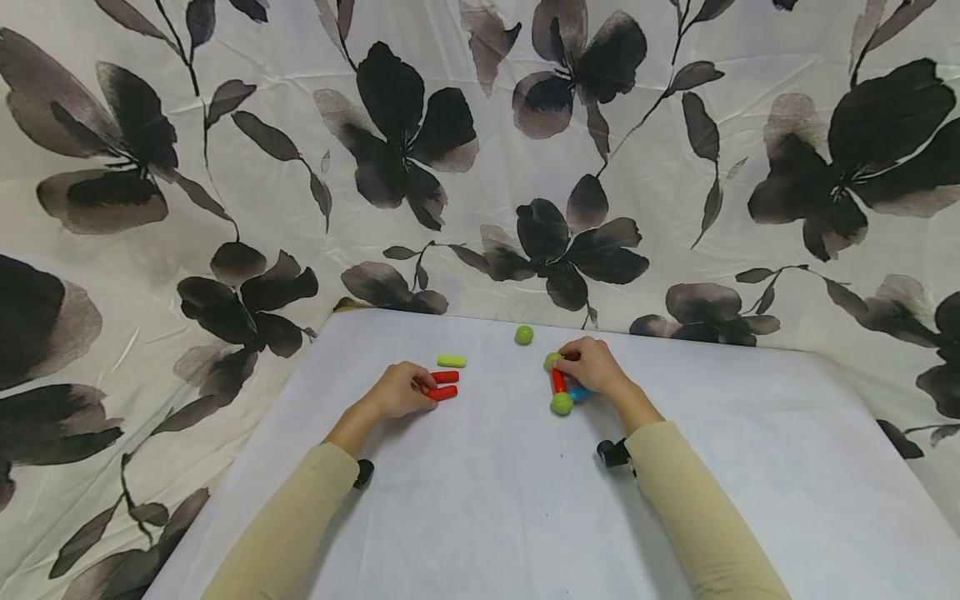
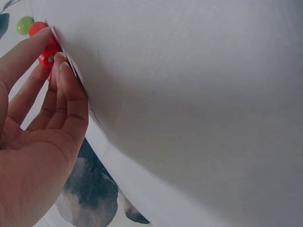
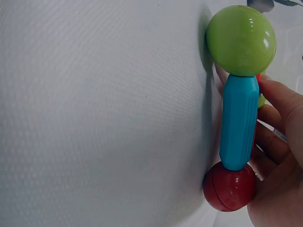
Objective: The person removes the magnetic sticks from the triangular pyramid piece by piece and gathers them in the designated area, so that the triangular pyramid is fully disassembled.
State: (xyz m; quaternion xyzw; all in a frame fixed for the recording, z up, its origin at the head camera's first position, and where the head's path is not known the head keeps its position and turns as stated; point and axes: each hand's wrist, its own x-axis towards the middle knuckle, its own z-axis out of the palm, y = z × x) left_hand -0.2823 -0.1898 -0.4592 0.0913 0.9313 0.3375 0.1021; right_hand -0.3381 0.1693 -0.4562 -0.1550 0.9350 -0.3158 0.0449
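Note:
My left hand [image 1: 400, 390] holds a red magnetic building rod [image 1: 442, 392] between thumb and fingers. A second red rod [image 1: 445, 377] lies just beyond it, by the fingertips; in the left wrist view the round ends of the red rods [image 2: 46, 57] show between the fingers. My right hand [image 1: 592, 367] pinches the far green ball [image 1: 553, 361] of a joined toy piece. From that ball a red rod [image 1: 558, 381] runs to a near green ball [image 1: 562, 403]. A blue rod [image 3: 239, 123] links the near ball to a dark red ball [image 3: 229, 187] beside the palm.
A yellow-green rod [image 1: 452, 362] lies just beyond the red rods. One loose green ball [image 1: 524, 335] sits near the far edge of the white table [image 1: 495, 500]. Behind the table hangs a flower-patterned cloth [image 1: 480, 183].

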